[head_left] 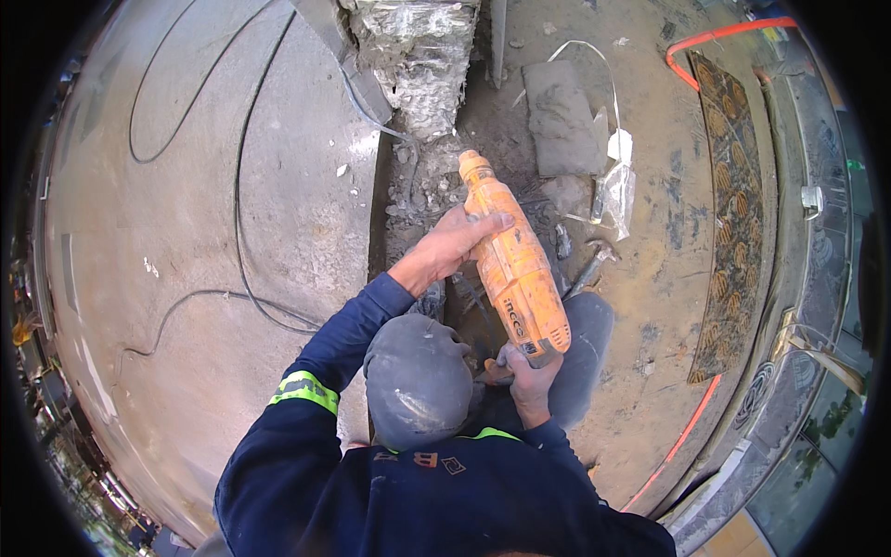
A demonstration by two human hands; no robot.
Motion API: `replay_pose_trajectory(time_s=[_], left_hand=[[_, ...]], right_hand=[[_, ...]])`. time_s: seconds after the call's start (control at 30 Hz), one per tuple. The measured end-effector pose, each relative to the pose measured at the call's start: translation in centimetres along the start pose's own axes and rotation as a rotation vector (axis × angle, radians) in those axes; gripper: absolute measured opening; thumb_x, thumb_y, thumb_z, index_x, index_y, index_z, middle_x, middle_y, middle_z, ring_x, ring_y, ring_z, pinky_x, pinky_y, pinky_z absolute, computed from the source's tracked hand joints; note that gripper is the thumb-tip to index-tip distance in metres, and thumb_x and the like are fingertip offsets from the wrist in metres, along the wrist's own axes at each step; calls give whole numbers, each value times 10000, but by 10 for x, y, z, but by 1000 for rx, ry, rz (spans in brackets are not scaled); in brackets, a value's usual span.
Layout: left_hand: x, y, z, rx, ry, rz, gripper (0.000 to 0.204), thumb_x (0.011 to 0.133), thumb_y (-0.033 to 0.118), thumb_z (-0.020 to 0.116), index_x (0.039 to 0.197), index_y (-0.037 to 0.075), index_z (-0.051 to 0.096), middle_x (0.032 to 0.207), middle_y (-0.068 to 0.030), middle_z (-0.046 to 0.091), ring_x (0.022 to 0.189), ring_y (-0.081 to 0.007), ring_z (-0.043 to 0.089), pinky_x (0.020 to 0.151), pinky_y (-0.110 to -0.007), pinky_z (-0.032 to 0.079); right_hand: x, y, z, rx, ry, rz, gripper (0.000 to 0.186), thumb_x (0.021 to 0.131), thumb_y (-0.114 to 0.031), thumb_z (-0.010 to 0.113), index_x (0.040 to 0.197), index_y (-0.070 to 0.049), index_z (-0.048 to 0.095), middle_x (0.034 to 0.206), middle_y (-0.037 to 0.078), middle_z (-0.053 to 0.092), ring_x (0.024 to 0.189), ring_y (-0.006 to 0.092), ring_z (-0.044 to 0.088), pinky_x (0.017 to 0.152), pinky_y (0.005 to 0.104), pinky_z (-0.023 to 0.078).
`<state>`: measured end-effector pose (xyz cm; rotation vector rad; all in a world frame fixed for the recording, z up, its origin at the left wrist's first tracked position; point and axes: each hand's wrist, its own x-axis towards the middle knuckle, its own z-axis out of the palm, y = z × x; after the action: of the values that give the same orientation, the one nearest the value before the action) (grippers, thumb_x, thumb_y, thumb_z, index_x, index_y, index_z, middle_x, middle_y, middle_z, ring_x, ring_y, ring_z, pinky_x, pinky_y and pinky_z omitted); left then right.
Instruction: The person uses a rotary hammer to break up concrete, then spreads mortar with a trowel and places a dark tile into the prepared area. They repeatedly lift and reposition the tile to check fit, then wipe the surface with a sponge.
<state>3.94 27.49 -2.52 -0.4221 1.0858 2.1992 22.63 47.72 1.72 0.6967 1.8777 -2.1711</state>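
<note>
I hold an orange, dust-covered rotary hammer [515, 260] in both hands. My left hand [450, 243] is wrapped round its body near the front, thumb on top. At the rear end, my right hand [531, 379] grips the handle, mostly hidden under the housing. The tool tilts away from me, and its thin bit [457, 137] points at the foot of a rough, mortar-crusted block [422, 70]. I cannot tell whether the tip touches it. Broken rubble [432, 176] lies below the bit, beside a concrete slab's edge [379, 204].
A claw hammer [592, 266] lies right of the tool. Beyond it are clear plastic packaging [616, 190] and a flat grey piece [561, 116]. Black cable [239, 176] loops over the slab at left. A patterned strip [729, 223] and orange hose [691, 46] lie right.
</note>
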Motion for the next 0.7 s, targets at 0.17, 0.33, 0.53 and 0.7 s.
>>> replay_pose_trajectory(time_s=[0.17, 0.33, 0.53, 0.7], left_hand=[[7, 2, -9, 68, 25, -36, 588, 965, 297, 845, 1383, -2, 560, 1252, -122, 731, 1131, -227, 740, 956, -403, 624], [17, -1, -13, 114, 9, 32, 628, 962, 318, 847, 1406, 3, 534, 1268, -118, 723, 1151, -221, 729, 970, -403, 614], [18, 9, -15, 24, -34, -38, 659, 988, 320, 822, 1447, -15, 490, 1330, -141, 687, 1213, -239, 710, 1034, -404, 599], [20, 11, -12, -148, -102, -33, 627, 1024, 322, 782, 1467, -3, 479, 1376, -142, 671, 1257, -264, 697, 1084, -438, 588]], right_hand=[[6, 33, 1, 31, 23, -70, 411, 891, 33, 742, 1281, 53, 614, 970, 91, 725, 764, 140, 708, 688, 306, 588], [13, 28, -12, 20, -25, 13, 615, 896, 72, 668, 1467, 18, 447, 931, 143, 675, 716, 205, 669, 660, 363, 572], [13, -2, -3, -55, 15, 16, 561, 862, 56, 725, 1393, 40, 545, 1062, 121, 726, 838, 162, 713, 740, 322, 589], [22, -27, -9, -100, 35, 39, 550, 839, 40, 769, 1362, 54, 599, 1141, 109, 752, 938, 147, 732, 830, 306, 591]])
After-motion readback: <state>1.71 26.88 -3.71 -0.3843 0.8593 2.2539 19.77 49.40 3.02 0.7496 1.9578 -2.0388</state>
